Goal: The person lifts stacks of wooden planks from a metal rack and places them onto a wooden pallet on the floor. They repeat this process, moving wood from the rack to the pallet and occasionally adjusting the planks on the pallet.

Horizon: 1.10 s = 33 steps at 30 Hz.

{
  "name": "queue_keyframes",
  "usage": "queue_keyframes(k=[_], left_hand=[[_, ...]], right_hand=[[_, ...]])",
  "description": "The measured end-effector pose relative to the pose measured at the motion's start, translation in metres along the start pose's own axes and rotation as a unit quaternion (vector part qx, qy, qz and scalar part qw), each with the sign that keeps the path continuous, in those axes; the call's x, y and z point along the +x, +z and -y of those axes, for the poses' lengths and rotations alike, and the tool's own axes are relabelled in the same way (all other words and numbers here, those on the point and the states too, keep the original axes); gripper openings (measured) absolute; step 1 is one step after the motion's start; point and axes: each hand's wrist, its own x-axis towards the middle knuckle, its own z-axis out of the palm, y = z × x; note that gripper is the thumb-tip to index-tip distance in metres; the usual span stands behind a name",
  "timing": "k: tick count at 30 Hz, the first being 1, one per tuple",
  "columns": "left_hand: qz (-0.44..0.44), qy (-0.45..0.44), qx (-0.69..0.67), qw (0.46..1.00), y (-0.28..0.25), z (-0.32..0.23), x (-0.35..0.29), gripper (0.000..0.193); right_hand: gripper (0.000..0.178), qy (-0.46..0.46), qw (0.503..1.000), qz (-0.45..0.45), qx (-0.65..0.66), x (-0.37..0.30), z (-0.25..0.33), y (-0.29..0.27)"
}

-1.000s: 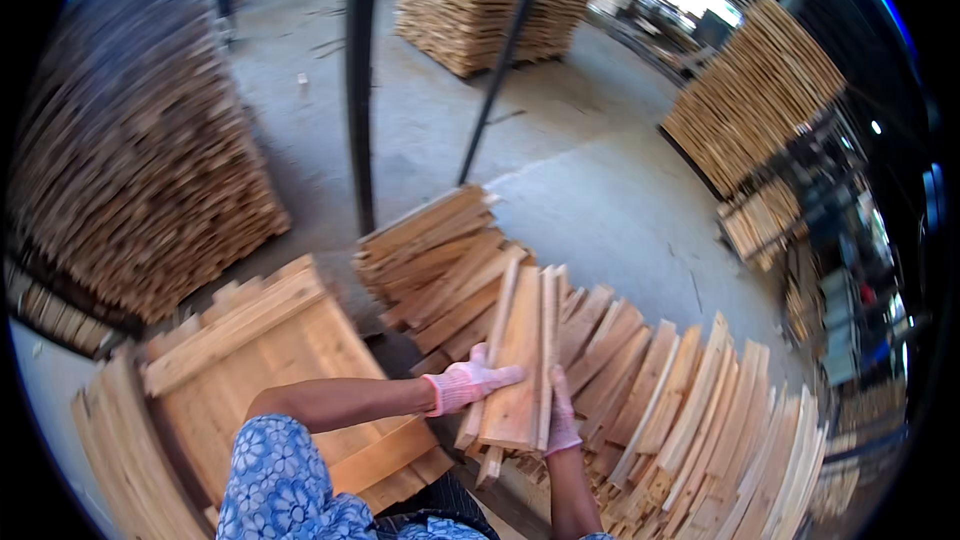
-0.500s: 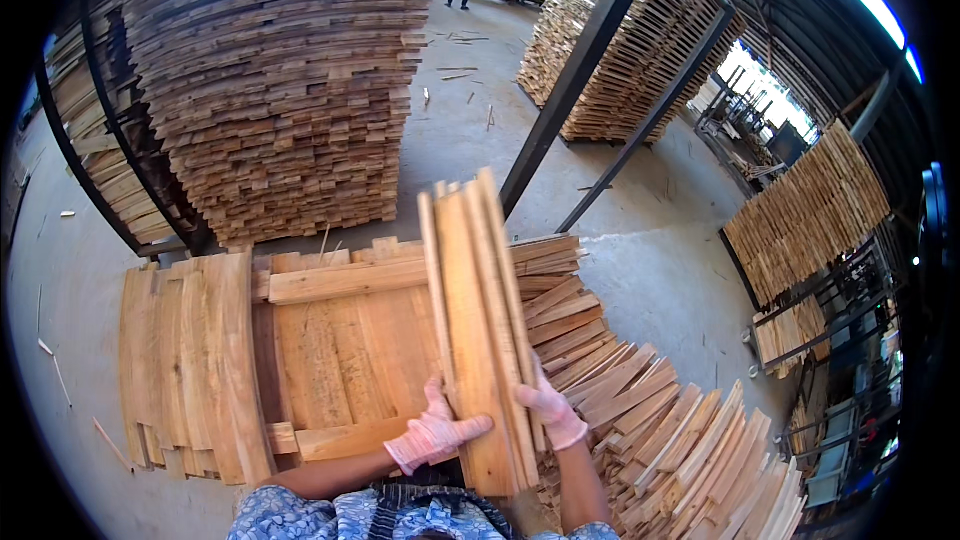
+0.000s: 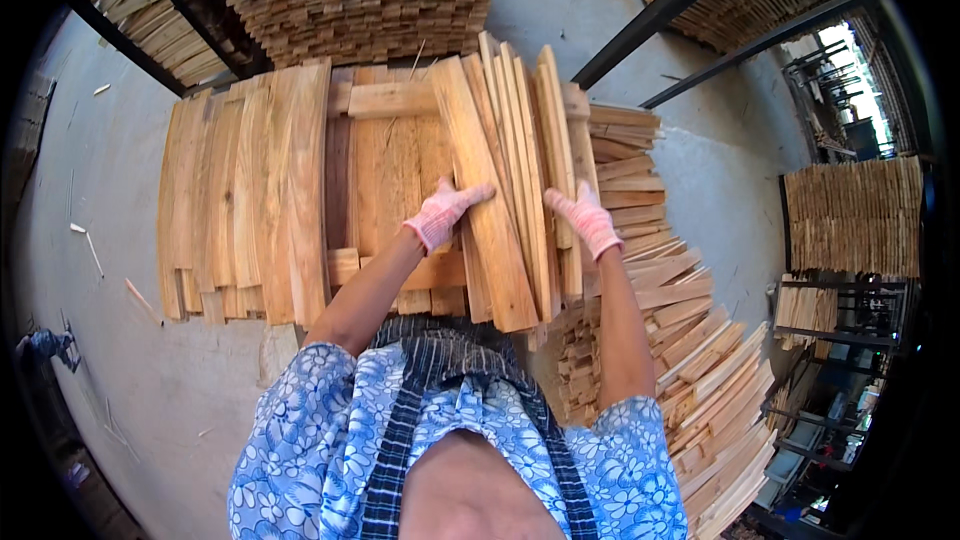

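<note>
A bundle of several long, pale wooden planks [image 3: 515, 180] rests in front of me on a platform of boards, tilted and slightly fanned, with gaps between some of them. My left hand [image 3: 448, 212], in a pinkish knit glove, grips the left side; its thumb lies across the leftmost plank and its other fingers are mostly hidden. On the right side, my right hand [image 3: 585, 220], gloved alike, holds the planks with its thumb toward the bundle's middle. Left of the bundle, a crosswise board [image 3: 395, 100] lies on the platform's flat boards [image 3: 385, 175].
Overlapping planks [image 3: 235, 190] cover the platform's left end. A fanned pile of loose planks [image 3: 690, 340] curves along my right. A tall lumber stack [image 3: 360, 0] stands beyond, with dark metal posts [image 3: 680, 15] at the far right. Wood slivers [image 3: 90, 250] litter the floor at left.
The bundle, held close together and raised before, is now lower and spread apart into a fan. Both hands still grip its sides. My view has tilted downward.
</note>
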Motion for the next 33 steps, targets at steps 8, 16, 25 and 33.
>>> queue_keyframes(k=[8,16,25,33], left_hand=[[-0.153,0.012,0.443,0.883,-0.009,-0.068,-0.035,0.09],[-0.17,0.02,0.331,0.928,-0.027,-0.037,-0.017,0.092],[-0.007,0.131,-0.145,0.981,-0.052,-0.061,-0.067,0.108],[-0.176,0.197,0.085,0.961,-0.165,-0.118,-0.175,0.111]], right_hand=[[0.099,-0.009,0.964,0.049,0.26,0.027,-0.047,-0.01],[0.089,-0.014,0.991,-0.118,-0.062,0.056,-0.004,0.012],[0.088,-0.095,0.987,0.031,0.13,0.065,0.001,-0.037],[0.065,-0.136,0.882,0.128,0.432,-0.041,0.124,-0.013]])
